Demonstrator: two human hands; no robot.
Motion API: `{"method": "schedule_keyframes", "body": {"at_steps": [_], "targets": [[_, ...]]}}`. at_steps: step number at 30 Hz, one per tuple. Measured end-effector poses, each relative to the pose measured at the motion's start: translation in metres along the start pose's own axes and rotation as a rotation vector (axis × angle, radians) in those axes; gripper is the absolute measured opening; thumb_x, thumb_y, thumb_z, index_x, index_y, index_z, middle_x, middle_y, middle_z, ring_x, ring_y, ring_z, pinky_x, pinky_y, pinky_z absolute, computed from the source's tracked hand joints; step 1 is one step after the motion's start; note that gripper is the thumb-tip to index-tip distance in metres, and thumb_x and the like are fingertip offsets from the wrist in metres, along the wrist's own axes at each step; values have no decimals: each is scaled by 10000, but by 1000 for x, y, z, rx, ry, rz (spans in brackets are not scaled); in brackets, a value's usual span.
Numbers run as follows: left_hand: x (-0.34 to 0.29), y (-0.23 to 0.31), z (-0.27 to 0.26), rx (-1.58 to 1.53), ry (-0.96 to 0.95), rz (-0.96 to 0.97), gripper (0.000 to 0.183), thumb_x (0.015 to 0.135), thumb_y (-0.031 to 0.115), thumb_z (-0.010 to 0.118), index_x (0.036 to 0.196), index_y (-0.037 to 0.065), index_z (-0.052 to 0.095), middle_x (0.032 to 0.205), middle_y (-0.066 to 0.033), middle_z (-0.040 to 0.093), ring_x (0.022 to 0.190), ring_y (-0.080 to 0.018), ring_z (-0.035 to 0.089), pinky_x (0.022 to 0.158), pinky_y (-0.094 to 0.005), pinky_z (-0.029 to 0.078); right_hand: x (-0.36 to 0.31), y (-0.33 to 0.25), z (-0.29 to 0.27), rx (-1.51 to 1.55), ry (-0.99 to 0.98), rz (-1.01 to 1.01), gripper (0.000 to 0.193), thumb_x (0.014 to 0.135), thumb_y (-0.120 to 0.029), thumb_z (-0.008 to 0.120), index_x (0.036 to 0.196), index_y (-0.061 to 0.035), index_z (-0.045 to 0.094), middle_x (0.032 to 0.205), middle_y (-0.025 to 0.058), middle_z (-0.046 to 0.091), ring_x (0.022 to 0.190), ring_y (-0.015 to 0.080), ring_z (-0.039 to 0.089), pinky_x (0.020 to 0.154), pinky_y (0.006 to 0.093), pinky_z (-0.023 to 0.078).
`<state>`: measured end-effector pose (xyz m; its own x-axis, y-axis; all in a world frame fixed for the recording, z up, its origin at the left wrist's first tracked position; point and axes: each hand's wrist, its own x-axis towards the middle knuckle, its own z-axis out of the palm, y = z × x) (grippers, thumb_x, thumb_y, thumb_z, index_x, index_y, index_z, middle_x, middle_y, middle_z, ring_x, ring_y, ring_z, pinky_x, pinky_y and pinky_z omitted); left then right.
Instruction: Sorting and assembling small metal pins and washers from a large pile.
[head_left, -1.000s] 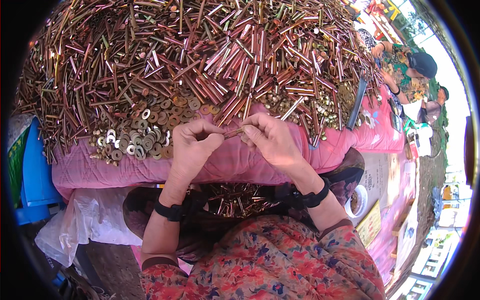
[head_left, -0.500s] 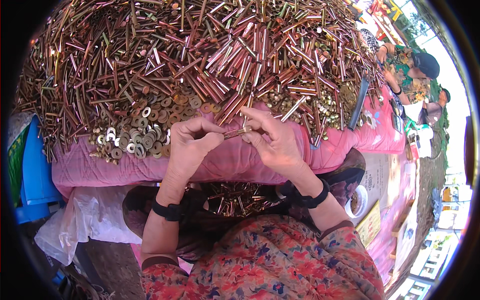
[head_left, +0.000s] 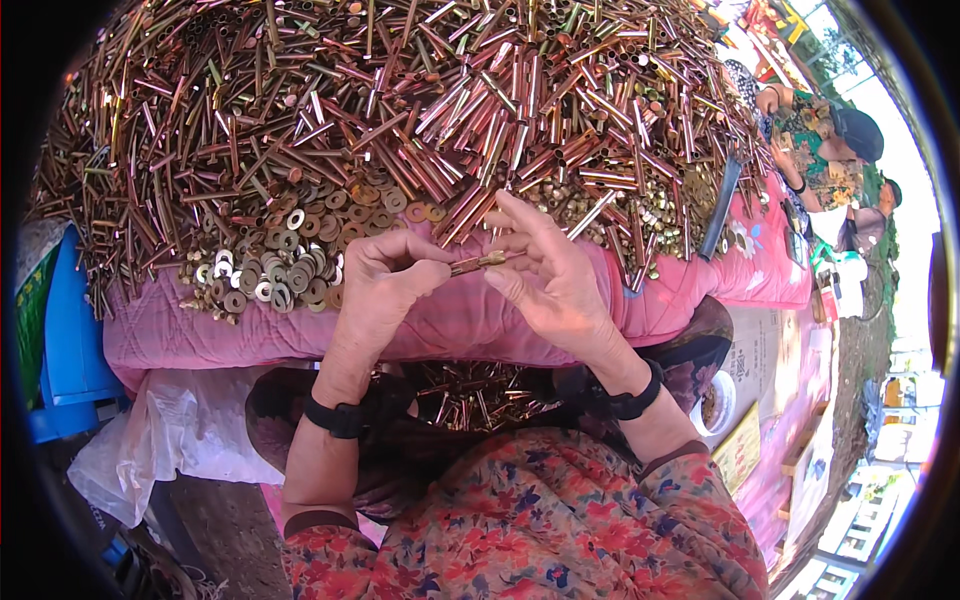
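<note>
Over the near edge of the pink quilted cover [head_left: 230,335], my left hand [head_left: 385,280] pinches a slim copper-coloured bolt [head_left: 466,266] between thumb and fingertips. A brass-coloured nut [head_left: 494,258] sits at the bolt's right end. My right hand [head_left: 555,275] is beside that end, fingers stretched apart and the thumb close under the nut; whether it touches is hard to tell. Flat round washers [head_left: 290,260] lie in a heap left of my left hand. Small brass-coloured nuts [head_left: 650,222] lie scattered beyond my right hand.
A large pile of copper-coloured metal tubes and bolts [head_left: 300,100] covers the far side. More bolts [head_left: 480,395] lie below the quilt's edge, between my knees. A dark bar [head_left: 720,210] lies at right, near a white bucket [head_left: 718,400]. Another person [head_left: 825,150] sits at far right.
My right hand's fingers have opened and spread away from the nut, which they were pinching before. My left hand keeps its hold on the bolt in nearly the same place.
</note>
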<state>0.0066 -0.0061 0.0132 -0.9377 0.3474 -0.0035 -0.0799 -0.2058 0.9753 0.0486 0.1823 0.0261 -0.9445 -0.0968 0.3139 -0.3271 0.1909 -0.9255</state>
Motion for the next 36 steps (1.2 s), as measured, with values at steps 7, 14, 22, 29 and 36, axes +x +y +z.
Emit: {"method": "schedule_keyframes", "body": {"at_steps": [7, 14, 22, 29, 36], "targets": [[-1, 2, 3, 42, -3, -31, 37, 722, -11, 620, 735, -3, 655, 600, 12, 574, 507, -35, 478, 480, -178, 348, -1, -3, -4, -64, 0, 56, 592, 850, -89, 616, 1374, -75, 342, 927, 105, 633, 766, 162, 608, 692, 246, 476], [-1, 2, 2, 14, -10, -75, 16, 717, 8, 633, 722, 12, 648, 570, 26, 544, 493, -26, 454, 460, -175, 313, -3, 2, -6, -137, -29, 49, 652, 831, -99, 645, 1392, -99, 314, 867, 91, 639, 686, 132, 586, 631, 259, 467], [-1, -2, -4, 64, -166, -126, 51, 733, 38, 658, 750, -8, 670, 611, 21, 581, 541, -24, 488, 504, -181, 369, -6, -3, -9, -271, -63, -7, 613, 859, -141, 629, 1378, -40, 317, 749, 59, 632, 636, 86, 561, 605, 238, 454], [19, 0, 12, 779, 2, 206, 128, 707, 122, 710, 733, 5, 666, 640, -65, 599, 594, -130, 562, 541, -255, 420, -8, 23, -15, -182, 131, 214, 342, 872, -143, 603, 1177, -21, 512, 694, 76, 630, 607, 84, 564, 576, 241, 450], [41, -25, 23, 1166, 142, 226, 324, 648, 137, 711, 916, 5, 586, 809, -200, 598, 759, -368, 605, 667, -429, 485, -2, 21, -8, -312, 110, 244, 265, 885, -105, 566, 1120, 15, 546, 748, 59, 645, 679, 77, 582, 627, 230, 465]]}}
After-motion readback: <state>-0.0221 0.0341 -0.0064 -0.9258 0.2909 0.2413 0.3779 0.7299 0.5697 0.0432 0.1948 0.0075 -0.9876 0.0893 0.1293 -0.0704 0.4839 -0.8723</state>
